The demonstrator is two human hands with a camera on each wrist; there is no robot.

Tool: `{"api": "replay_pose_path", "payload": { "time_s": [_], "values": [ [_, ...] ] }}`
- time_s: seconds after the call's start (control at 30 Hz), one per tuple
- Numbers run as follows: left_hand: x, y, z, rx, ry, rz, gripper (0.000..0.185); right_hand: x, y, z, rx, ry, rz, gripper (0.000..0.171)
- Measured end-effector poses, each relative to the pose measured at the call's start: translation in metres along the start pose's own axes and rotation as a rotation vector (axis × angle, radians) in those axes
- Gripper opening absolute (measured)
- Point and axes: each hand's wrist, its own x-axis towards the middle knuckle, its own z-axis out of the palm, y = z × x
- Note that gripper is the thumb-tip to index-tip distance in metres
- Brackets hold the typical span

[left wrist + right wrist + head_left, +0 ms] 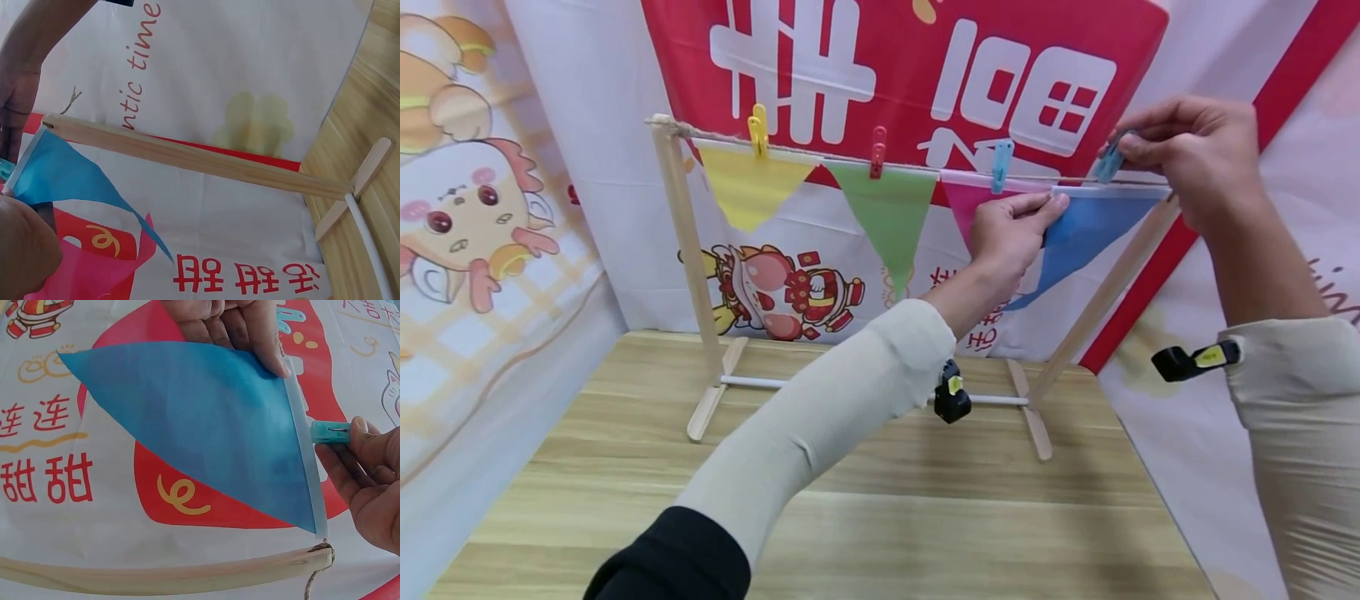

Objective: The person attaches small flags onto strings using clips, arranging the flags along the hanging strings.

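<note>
1. Rack: a wooden stand (688, 250) with two uprights stands on the wooden table (850, 517). A string (917, 167) runs between the upright tops.
2. Completed positions, judged from the head view: the yellow pennant (748, 187) hangs from the string under a yellow peg (757, 129); the green pennant (887, 212) hangs under a red peg (877, 152); the pink pennant (966, 204) hangs under a blue peg (1001, 164). Each peg sits upright across the string and the pennant's top edge.
3. Position in progress: the blue pennant (1086, 229) lies along the string at the right end, just beside the right upright. Its point hangs downward and to the left.
4. Left hand (1011, 233): the fingers are curled onto the pennant's top edge near its left corner and pinch it against the string.
5. Right hand (1187, 154): thumb and fingers grip a light-blue peg (330, 432) by its tail. The right wrist view shows the peg's nose touching the pennant's white hem; whether it has closed over the string cannot be told.
6. Status: three of four visible pennants appear fixed. The fourth appears to remain unsecured until the light-blue peg is seated and both hands release.
</note>
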Motion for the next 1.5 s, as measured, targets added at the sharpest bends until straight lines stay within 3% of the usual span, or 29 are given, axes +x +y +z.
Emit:
{"api": "replay_pose_path", "payload": {
  "time_s": [0.17,0.73,1.5],
  "values": [
    [-0.001,0.001,0.003,0.036,0.014,-0.02,0.033,0.001,0.004,0.0,-0.015,-0.011,-0.001,0.044],
    [0.015,-0.004,-0.004,-0.026,0.055,-0.007,0.034,0.002,0.01,0.001,-0.093,-0.019,0.012,0.042],
    [0.015,0.004,0.005,0.026,0.023,-0.026,0.032,0.001,0.01,-0.003,-0.231,-0.024,0.011,0.038]
  ]
}}
